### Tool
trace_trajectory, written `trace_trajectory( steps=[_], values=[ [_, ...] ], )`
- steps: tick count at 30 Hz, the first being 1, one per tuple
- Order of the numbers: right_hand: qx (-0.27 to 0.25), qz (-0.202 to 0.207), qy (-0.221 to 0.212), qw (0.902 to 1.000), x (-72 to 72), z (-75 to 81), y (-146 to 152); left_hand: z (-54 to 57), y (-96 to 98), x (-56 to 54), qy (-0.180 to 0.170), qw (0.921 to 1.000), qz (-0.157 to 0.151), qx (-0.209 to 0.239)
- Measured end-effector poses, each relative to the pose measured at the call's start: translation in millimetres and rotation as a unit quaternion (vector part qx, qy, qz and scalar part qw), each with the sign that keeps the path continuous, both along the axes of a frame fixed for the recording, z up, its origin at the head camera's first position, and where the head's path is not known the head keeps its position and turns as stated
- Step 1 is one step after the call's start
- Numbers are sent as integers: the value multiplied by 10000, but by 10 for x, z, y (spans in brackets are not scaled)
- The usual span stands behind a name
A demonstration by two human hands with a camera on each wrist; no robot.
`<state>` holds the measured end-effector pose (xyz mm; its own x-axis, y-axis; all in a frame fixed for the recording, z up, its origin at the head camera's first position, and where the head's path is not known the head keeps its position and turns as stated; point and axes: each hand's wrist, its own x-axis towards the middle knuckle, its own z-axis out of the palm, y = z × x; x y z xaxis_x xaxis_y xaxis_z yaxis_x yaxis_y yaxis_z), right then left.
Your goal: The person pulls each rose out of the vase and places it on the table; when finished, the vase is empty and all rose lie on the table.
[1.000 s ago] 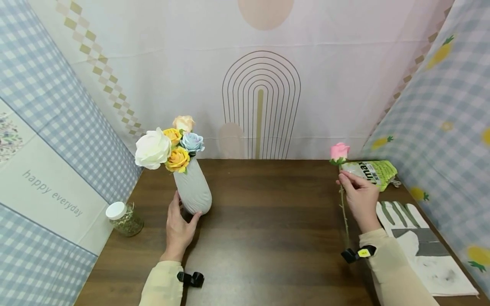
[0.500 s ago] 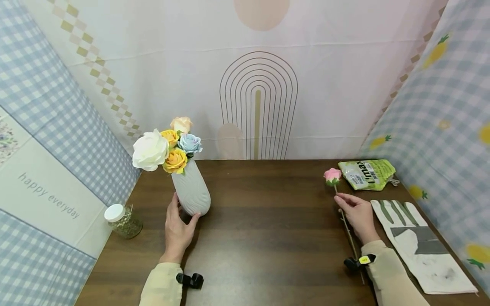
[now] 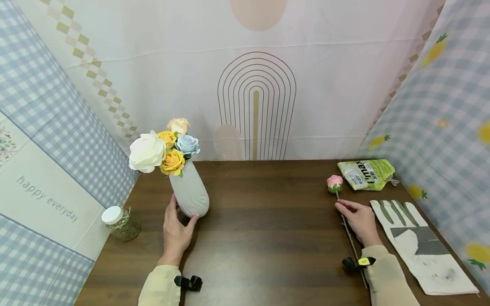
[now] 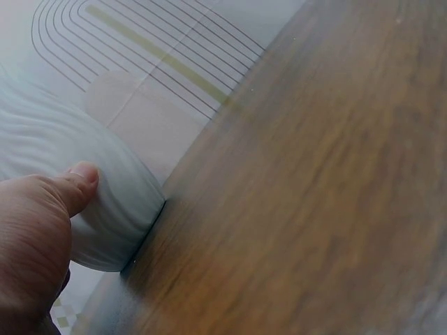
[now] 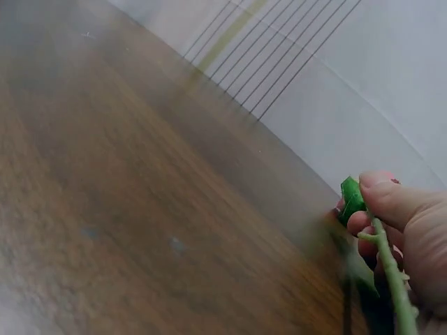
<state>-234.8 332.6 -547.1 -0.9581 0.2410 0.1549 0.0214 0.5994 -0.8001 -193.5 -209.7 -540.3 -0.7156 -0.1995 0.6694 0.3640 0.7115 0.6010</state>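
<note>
On the left of the table stands a pale grey vase (image 3: pixel 189 189) with a ribbed surface. It holds a white flower (image 3: pixel 147 151), two yellow roses (image 3: pixel 173 162), a blue rose (image 3: pixel 187 144) and a peach rose (image 3: pixel 178 126). My left hand (image 3: pixel 177 231) grips the vase near its base, thumb along the front in the left wrist view. At the right, my right hand (image 3: pixel 358 221) pinches the stem of a pink rose (image 3: pixel 334 182) just below its bloom. The long green stem (image 5: pixel 391 269) runs back under the wrist, low over the table.
A glass jar (image 3: pixel 126 227) of dried green leaves with a white lid stands at the left edge. Behind the right hand lies a green and white packet (image 3: pixel 366 174). A white and grey glove (image 3: pixel 423 250) lies along the right edge. Patterned cloths hang around the table.
My right hand has come down toward the table and nearer to me with the pink rose, whose stem now lies lower. The left hand stays on the vase.
</note>
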Motion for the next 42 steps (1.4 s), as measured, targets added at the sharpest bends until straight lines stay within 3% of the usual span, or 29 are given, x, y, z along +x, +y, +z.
trace_trajectory(
  steps=[11, 25, 33, 42],
  values=[
    [340, 164, 92, 9992, 4, -12, 0, 21, 6, 20, -252, 9997, -2, 42],
    [458, 320, -82, 9984, -6, 2, 25, 0, 0, 7, -137, 9999, 10, 46],
    [440, 327, -95, 9985, 13, 14, 7, 9, 2, 44, -660, 9977, 80, 88],
    [407, 231, 229, 9986, 18, 37, -14, 23, 4, 25, -684, 9975, 105, 118]
  ],
)
